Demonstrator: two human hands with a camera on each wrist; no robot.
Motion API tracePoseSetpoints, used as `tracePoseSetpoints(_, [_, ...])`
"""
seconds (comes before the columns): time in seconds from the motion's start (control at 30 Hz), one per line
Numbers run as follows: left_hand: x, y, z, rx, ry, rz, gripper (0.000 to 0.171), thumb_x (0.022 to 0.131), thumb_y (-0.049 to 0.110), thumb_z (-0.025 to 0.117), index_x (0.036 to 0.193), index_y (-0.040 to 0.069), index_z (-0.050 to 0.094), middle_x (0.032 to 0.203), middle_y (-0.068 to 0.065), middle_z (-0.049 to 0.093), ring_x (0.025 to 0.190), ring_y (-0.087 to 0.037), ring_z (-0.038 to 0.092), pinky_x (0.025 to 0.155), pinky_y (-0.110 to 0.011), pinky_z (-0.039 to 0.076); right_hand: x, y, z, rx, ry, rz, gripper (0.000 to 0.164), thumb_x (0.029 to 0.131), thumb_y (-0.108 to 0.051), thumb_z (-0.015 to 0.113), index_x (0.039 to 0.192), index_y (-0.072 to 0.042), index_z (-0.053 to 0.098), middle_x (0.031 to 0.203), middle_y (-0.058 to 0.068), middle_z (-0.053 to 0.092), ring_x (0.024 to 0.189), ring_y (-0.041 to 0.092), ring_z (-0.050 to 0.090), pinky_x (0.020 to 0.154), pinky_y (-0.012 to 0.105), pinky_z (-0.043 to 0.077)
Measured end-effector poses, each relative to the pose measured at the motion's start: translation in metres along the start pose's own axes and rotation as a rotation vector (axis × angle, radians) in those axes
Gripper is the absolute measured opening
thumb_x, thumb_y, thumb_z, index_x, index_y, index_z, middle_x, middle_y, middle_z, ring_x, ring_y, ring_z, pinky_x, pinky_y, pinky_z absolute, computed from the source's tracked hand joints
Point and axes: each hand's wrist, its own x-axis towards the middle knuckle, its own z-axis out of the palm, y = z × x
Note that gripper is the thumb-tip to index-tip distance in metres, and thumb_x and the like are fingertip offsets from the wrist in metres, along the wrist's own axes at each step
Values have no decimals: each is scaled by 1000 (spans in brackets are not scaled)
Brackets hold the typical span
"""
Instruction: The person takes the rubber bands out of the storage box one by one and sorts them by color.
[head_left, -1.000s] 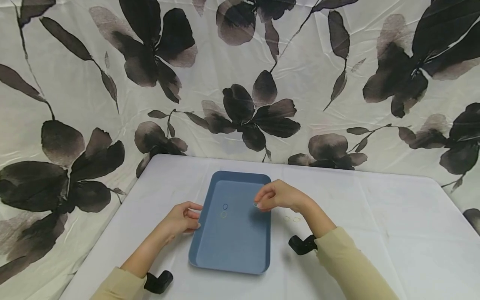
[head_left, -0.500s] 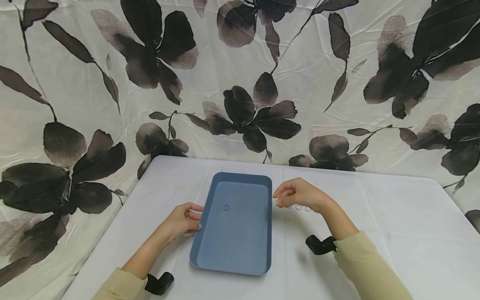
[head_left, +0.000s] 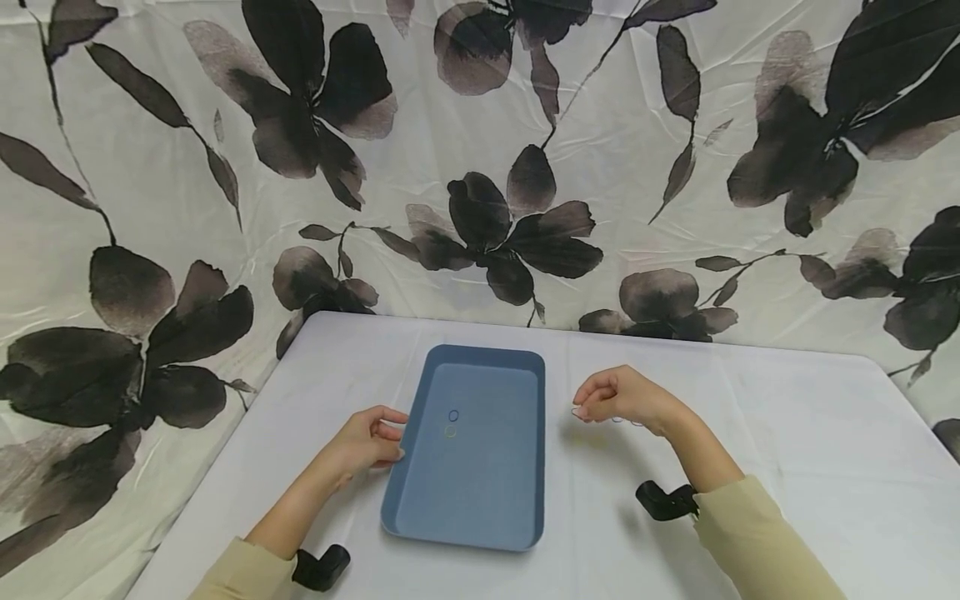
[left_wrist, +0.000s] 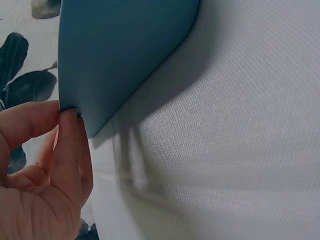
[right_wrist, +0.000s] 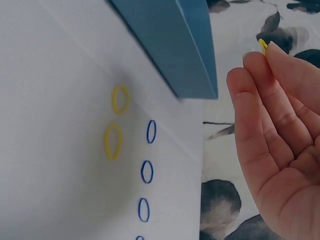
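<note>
A blue rectangular tray (head_left: 480, 500) lies on a white-covered table. At the tray's left side my left hand (head_left: 367, 440) grips the rim between thumb and fingers. A small blue loop (head_left: 448, 416) and a small yellow loop (head_left: 446, 432), thin like rubber bands, lie inside the tray. Right of the tray, my right hand (head_left: 626, 396) is raised above the table. Its thumb and fingertip pinch a yellow loop (right_wrist: 261, 43), mostly hidden by the fingers. Below that hand, the right wrist view shows two yellow loops (right_wrist: 106, 141) and a row of several blue loops (right_wrist: 142, 172) on the cloth.
The table (head_left: 787, 517) has a wrinkled white cover. Behind it hangs a white cloth (head_left: 660, 242) with dark flowers. A black wrist device shows beside the left wrist (head_left: 273, 525) and another beside the right sleeve (head_left: 757, 533).
My right hand has moved right, from over the tray to above the table beside it, a loop still pinched in its fingertips. The left hand stays at the tray's rim.
</note>
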Motion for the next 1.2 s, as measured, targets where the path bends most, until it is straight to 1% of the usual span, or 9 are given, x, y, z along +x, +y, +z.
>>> tracePoseSetpoints(0.13, [-1, 0, -1, -4, 2, 2, 47, 73, -12, 63, 118, -7, 52, 92, -17, 55, 74, -19, 57, 64, -31, 52, -4, 9, 0, 31, 10, -12, 27, 83, -1, 65, 102, 16, 58, 81, 6, 67, 80, 20, 63, 78, 36, 51])
tracePoseSetpoints(0.23, [-2, 0, -1, 2, -5, 5, 47, 74, -12, 63, 119, -8, 51, 93, -18, 55, 75, -19, 57, 64, -31, 52, -7, 16, -1, 50, 17, -20, 25, 83, 0, 64, 101, 17, 58, 81, 6, 66, 81, 22, 64, 78, 34, 52])
tracePoseSetpoints(0.43, [0, 1, 2, 13, -3, -8, 46, 73, -12, 63, 118, -7, 52, 93, -17, 56, 75, -19, 58, 64, -31, 52, -18, 30, -6, 63, 29, -16, 27, 84, -2, 65, 101, 18, 58, 84, 7, 66, 83, 21, 65, 79, 36, 52])
tracePoseSetpoints(0.53, [0, 2, 2, 17, -6, -7, 46, 74, -12, 63, 118, -7, 52, 93, -17, 55, 75, -19, 58, 64, -31, 52, -21, 36, -8, 68, 53, -4, 28, 83, -1, 64, 102, 20, 57, 87, 12, 67, 84, 21, 65, 79, 38, 52])
tracePoseSetpoints(0.6, [0, 2, 2, 20, -7, -4, 47, 74, -12, 63, 119, -7, 51, 93, -17, 55, 75, -19, 58, 64, -31, 52, -22, 40, -10, 74, 73, 9, 28, 83, 0, 64, 102, 20, 57, 88, 14, 67, 83, 21, 65, 79, 38, 52])
tracePoseSetpoints(0.67, [-1, 1, 1, 19, -8, -1, 48, 74, -12, 63, 120, -8, 50, 94, -17, 54, 75, -18, 57, 65, -31, 52, -23, 46, -10, 74, 92, 33, 28, 83, -1, 65, 101, 19, 57, 87, 14, 67, 82, 18, 65, 77, 34, 53])
tracePoseSetpoints(0.87, [-5, -2, -1, 0, -23, 2, 51, 74, -12, 64, 122, -9, 48, 93, -17, 55, 74, -17, 57, 66, -31, 52, -23, 62, -7, 50, 124, 108, 23, 82, -3, 66, 98, 14, 62, 82, 6, 68, 75, 8, 61, 69, 23, 51])
tracePoseSetpoints(1.03, [-4, -1, -1, 4, -22, 4, 50, 74, -11, 63, 121, -9, 49, 93, -17, 55, 74, -17, 57, 65, -31, 52, -23, 68, -4, 41, 158, 147, 19, 81, -1, 66, 96, 12, 64, 81, 4, 68, 72, 9, 61, 65, 23, 50])
tracePoseSetpoints(1.2, [-3, 1, -1, -2, -19, 4, 49, 74, -11, 63, 121, -8, 50, 92, -16, 55, 75, -17, 57, 66, -31, 52, -23, 65, -3, -8, 189, 189, 16, 80, -2, 68, 93, 8, 67, 78, 4, 68, 69, 10, 59, 62, 24, 49])
